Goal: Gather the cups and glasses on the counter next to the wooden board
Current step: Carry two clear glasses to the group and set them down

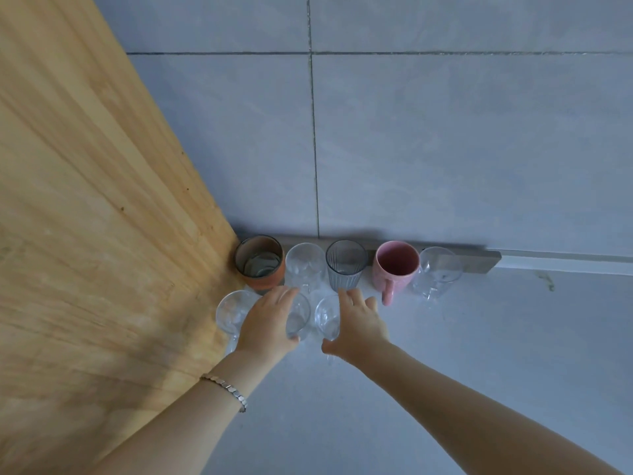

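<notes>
Head view | left hand [270,320] wraps a clear glass [298,315], fingers curled on it | right hand [359,323] cups another clear glass [327,317], fingers spread | both stand on the worktop [479,337] near the wooden board [85,217] | advice: slide slowly, avoid clinking neighbours.

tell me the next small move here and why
Probably close each hand on its glass and slide both toward the board. The left hand lies over one clear glass, the right hand over another, neither clearly gripped.
</notes>
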A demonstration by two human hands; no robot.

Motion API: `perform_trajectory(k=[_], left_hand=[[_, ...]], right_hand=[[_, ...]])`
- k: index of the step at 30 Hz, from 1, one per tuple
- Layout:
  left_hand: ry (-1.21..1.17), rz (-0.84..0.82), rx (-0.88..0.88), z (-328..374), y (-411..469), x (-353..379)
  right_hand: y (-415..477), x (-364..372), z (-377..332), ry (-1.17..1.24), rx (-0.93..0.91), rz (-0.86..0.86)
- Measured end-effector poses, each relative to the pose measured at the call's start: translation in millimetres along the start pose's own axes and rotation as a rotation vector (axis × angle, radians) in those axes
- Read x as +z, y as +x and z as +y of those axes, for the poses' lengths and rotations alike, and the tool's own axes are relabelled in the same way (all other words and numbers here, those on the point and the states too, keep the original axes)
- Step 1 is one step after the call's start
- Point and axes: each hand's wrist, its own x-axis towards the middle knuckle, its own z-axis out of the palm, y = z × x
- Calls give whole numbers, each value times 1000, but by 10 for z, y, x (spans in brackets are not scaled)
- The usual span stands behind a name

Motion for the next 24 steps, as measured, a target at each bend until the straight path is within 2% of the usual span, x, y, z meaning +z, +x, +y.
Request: perform_trajectory(k=[4, 8, 10, 13, 15, 19, 24], left_hand=[[43, -62, -12, 37, -21, -39], [194, -146, -52, 182, -105, -96], [178, -109, -37, 278, -184, -126], [195, 25, 106, 440, -234, -113], [181, -65, 101, 758, -261, -182], [248, -371, 24, 1520, -161, -86], [302, -484, 215, 2969, -151, 300]], right_hand=[[17, 4, -21, -57, -8, -31], [-60, -25, 53, -59, -33, -73], [-157, -73, 162, -7, -23, -125], [-366, -195, 532, 9, -8, -181], [-554, -312, 898, -52, 31, -249], [-972, -599, 1628, -114, 150, -296], [-1839, -1103, 2667, -100, 293, -219]])
